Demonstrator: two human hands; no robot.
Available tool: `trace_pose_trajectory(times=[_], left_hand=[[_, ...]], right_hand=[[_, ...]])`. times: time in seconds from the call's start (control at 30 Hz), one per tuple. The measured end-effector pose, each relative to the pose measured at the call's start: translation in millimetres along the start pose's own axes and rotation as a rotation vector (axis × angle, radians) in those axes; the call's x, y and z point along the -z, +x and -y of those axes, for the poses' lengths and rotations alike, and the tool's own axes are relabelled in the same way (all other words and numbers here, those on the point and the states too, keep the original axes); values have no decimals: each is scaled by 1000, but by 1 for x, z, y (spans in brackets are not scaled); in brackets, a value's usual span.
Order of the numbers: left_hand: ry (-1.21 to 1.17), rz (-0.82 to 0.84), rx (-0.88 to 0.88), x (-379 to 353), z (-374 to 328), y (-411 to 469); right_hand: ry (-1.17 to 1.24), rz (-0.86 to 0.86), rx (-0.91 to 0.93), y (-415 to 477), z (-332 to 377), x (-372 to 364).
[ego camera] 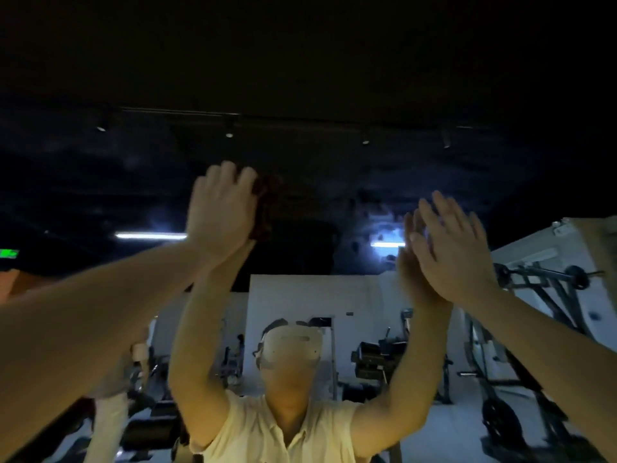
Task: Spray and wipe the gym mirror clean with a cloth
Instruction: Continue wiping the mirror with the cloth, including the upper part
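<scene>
Two hands are raised against the mirror (317, 202), which reflects a dim gym: dark ceiling, track lights (229, 134), racks (547, 289). Left hand (218, 212) lies flat, fingers straight, pressing a dark red cloth (265, 208) to the glass, its long axis roughly vertical. Right hand (457, 248) is flat on the glass, fingers extended, holding nothing; green sign (9, 253) at far left is too blurred to read.

Wall mirror (320, 228), upright, dimly lit. Dark red cloth (267, 208) lay flat against the glass, high up, pinned under the left hand (218, 215), fingers straight. Right hand (457, 245) rested palm-flat on the glass off to the side, well apart from the cloth. Dark blotches (364, 215) speckled the glass between them.
</scene>
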State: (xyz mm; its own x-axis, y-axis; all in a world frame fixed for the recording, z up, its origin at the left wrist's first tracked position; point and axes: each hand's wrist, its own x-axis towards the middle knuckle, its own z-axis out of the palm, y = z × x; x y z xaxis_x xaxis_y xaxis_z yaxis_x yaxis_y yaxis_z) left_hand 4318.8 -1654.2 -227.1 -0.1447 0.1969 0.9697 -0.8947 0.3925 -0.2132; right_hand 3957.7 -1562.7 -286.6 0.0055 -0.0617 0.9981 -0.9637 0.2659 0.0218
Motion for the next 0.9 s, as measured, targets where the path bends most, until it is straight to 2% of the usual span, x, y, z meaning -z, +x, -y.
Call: trace_pose_trajectory(times=[0.07,0.17,0.27,0.4,0.47,0.53,0.63,0.73,0.8,0.83,0.9], left_hand=[[30,20,91,3,-6,18],[-169,61,132,-8,-52,40],[-343,83,6,-31,-126,53],[-298,112,-176,-42,-211,53],[-262,176,-326,-39,-224,40],[-190,213,-437,-36,-200,29],[-60,128,-332,-35,-129,38],[-43,91,-47,-25,-93,59],[-129,18,89,-28,-122,58],[-152,0,80,-34,-145,50],[-209,-5,-70,-46,-200,27]], right_hand=[[-15,18,-50,4,-29,-2],[-21,14,-29,-5,-49,-21],[-10,-42,-42,-12,-52,-39],[4,-64,-26,-10,-54,-40],[23,-82,-20,-11,-54,-40],[24,-96,-20,-11,-54,-42],[25,-99,-18,-12,-53,-41],[34,-88,-22,-13,-51,-38],[20,-85,-25,-12,-50,-38],[15,-84,-28,-13,-49,-40],[17,-94,-32,-14,-50,-40]])
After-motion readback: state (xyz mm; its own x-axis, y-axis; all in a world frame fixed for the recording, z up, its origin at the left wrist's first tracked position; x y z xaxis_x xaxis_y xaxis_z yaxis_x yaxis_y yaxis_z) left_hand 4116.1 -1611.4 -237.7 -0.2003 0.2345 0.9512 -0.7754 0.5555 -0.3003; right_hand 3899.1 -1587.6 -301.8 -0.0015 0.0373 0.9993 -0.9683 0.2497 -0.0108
